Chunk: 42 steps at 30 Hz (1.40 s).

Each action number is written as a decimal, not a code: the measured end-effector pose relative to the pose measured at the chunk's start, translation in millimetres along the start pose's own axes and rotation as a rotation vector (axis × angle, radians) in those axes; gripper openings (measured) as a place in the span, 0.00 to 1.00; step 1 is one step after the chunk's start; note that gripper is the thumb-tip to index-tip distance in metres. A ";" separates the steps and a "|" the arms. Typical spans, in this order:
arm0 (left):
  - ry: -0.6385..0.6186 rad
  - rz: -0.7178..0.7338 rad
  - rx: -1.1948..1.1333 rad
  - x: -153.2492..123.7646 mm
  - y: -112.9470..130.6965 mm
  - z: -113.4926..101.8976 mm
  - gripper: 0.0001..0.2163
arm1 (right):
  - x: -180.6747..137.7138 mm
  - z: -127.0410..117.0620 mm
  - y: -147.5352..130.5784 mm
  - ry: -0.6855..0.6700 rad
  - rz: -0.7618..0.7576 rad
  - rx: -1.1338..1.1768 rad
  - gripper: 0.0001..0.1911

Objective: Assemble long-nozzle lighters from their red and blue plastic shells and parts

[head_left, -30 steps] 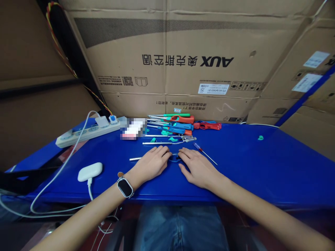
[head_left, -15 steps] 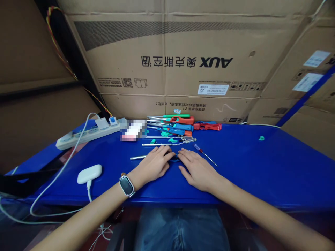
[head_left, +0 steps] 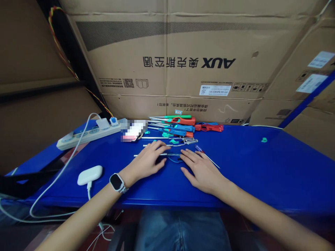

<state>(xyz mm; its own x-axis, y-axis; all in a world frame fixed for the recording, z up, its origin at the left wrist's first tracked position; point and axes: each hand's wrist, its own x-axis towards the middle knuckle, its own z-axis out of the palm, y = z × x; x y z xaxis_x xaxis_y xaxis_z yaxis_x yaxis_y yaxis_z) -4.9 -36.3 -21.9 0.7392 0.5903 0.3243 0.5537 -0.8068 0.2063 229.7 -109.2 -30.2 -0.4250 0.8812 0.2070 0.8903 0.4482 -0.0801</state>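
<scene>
Both hands lie flat on a blue table. My left hand, with a smartwatch on the wrist, has its fingers stretched out over a thin metal rod. My right hand rests open beside it. Between the two sets of fingertips lies a small blue-handled tool joined to the rod. A slim screwdriver with a red tip lies just right of my right fingers.
A pile of blue, orange, red and green tools sits at the back of the table. A white power strip with plugged cables is at the back left, a white charger case front left. Cardboard boxes stand behind. A small teal piece lies right.
My left hand has slid left and forward along the rod, away from my right hand. More of the blue-handled tool now shows between them. The right hand has barely moved.
</scene>
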 end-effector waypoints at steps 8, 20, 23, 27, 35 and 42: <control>-0.041 -0.062 -0.132 -6.9 -21.4 5.5 0.12 | -0.6 5.4 4.7 0.000 0.010 -0.002 0.25; 0.034 -0.026 -0.176 -7.1 -20.3 12.5 0.12 | 42.9 -5.9 4.0 0.047 -0.073 0.143 0.17; 0.040 -0.024 -0.170 -7.5 -21.0 14.1 0.12 | 58.5 6.1 9.9 0.024 -0.112 0.297 0.12; 0.035 0.020 -0.113 -5.4 -20.0 14.2 0.12 | 61.9 19.2 15.2 0.079 -0.129 0.406 0.10; -0.016 0.107 0.109 -4.8 -8.1 4.5 0.16 | 57.1 20.9 13.5 0.110 -0.135 0.398 0.11; -0.081 0.126 0.274 -6.1 -4.5 3.7 0.16 | 57.4 24.0 14.8 0.128 -0.136 0.399 0.10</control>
<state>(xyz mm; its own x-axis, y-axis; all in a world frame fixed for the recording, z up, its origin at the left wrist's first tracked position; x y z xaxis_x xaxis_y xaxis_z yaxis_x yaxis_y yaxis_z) -10.5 -36.2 -28.2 0.8305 0.4954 0.2547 0.5306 -0.8428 -0.0907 214.6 -48.4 -43.0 -0.4878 0.7959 0.3586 0.6845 0.6036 -0.4088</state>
